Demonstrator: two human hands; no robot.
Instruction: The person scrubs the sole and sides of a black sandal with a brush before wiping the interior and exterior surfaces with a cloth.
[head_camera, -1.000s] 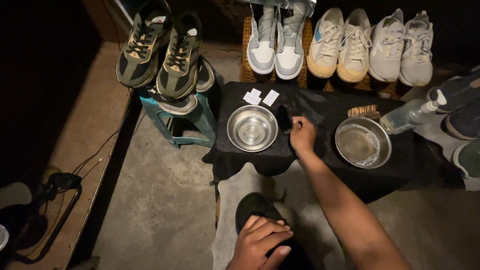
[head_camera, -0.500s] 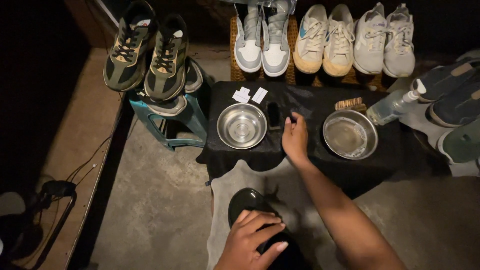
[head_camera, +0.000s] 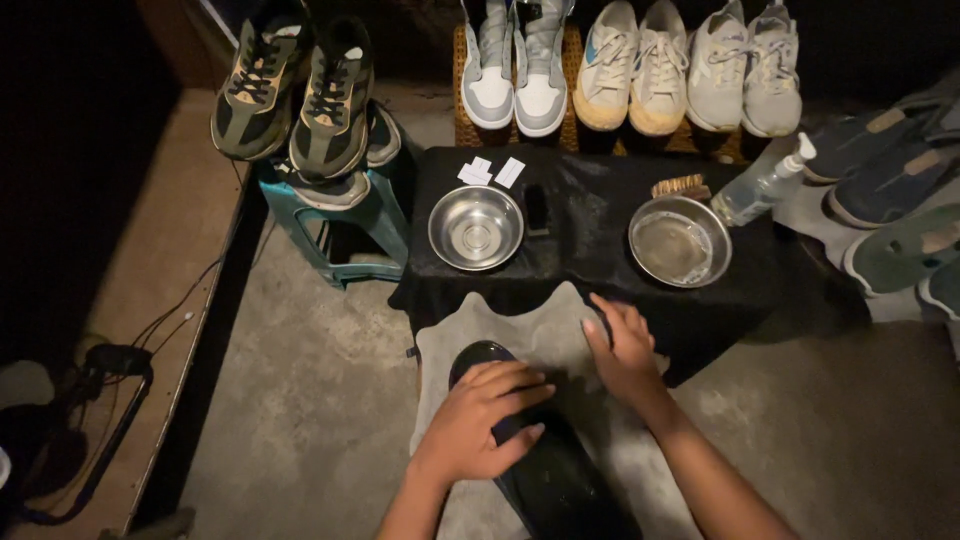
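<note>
Low table (head_camera: 600, 215), draped in black cloth, is sitting at centre frame. Lying on it: empty steel bowl (head_camera: 476, 227) at left; small black block (head_camera: 537, 208) just beside that bowl; white paper slips (head_camera: 491, 171) at upper left corner; second steel bowl (head_camera: 680, 241) at right; bristle brush (head_camera: 679, 186) touching its far rim. Clear spray bottle (head_camera: 760, 186) is lying tilted at the right edge. Grey cloth (head_camera: 520, 335) is spreading over the concrete floor (head_camera: 320, 400) below, its top edge overlapping the table front.

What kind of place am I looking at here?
Probably a small shoe-cleaning spot on a bare concrete floor: pairs of sneakers lined up, a brush by a metal bowl, and a spray bottle on a black-draped stand.
</note>
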